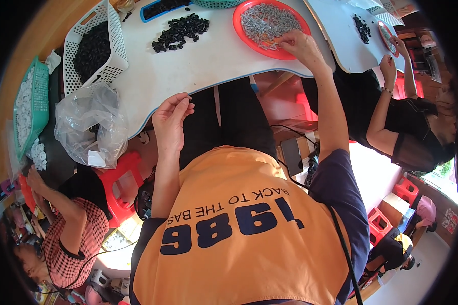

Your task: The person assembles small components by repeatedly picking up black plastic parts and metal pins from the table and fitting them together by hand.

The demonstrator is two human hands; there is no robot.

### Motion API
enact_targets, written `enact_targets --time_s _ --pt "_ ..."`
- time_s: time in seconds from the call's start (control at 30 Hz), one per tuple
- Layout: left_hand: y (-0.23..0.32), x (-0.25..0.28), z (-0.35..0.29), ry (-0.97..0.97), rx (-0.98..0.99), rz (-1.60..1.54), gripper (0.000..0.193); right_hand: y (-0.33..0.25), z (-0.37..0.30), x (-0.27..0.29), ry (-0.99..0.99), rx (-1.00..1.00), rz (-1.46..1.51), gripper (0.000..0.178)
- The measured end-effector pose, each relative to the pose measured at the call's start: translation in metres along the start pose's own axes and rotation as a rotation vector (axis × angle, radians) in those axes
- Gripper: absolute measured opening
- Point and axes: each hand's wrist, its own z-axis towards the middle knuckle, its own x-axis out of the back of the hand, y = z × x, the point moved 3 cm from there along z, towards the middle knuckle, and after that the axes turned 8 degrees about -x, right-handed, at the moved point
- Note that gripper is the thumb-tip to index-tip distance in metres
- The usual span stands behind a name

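Observation:
My right hand reaches over the right side of a round red tray. Thumb and fingers come together at the edge of a heap of small silvery metal pieces; whatever they pinch is too small to tell. Near the table's front edge, my left hand is raised with thumb and forefinger pressed together. A tiny dark spot shows at those fingertips, but I cannot make out what it is. Between the tray and a basket lies a loose pile of small black plastic parts on the white table.
A white perforated basket holds more black parts. Beside it are a clear plastic bag and a green basket of white pieces. A blue tray stands at the back. People work on both sides; a red stool stands at left.

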Motion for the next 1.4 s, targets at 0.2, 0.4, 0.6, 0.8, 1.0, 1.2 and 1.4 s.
enact_targets --time_s 0.2,0.4,0.6,0.8,1.0,1.2,1.4 --pt "-0.001 0.000 0.000 -0.018 0.007 0.005 0.019 0.005 0.002 0.001 0.027 0.092 0.007 0.020" --pt "-0.002 0.002 -0.001 0.002 0.010 0.009 0.019 0.006 0.005 -0.007 0.000 0.159 -0.066 0.018" --pt "-0.002 0.004 -0.001 0.003 0.017 0.018 0.019 0.003 -0.003 -0.008 0.011 0.225 -0.182 0.017" --pt "-0.003 0.003 -0.001 0.001 0.022 0.023 0.019 0.009 -0.004 -0.009 0.035 0.218 -0.221 0.014" --pt "-0.002 -0.001 -0.001 -0.030 0.022 -0.027 0.018 0.005 0.001 -0.008 -0.025 0.197 -0.298 0.013" --pt "-0.001 -0.009 0.001 -0.051 0.150 -0.236 0.019 -0.034 -0.016 0.018 0.148 0.193 0.106 0.017" --pt "0.001 -0.032 0.006 -0.162 0.240 -0.494 0.022 -0.095 -0.052 -0.024 -0.230 -0.060 1.158 0.013"
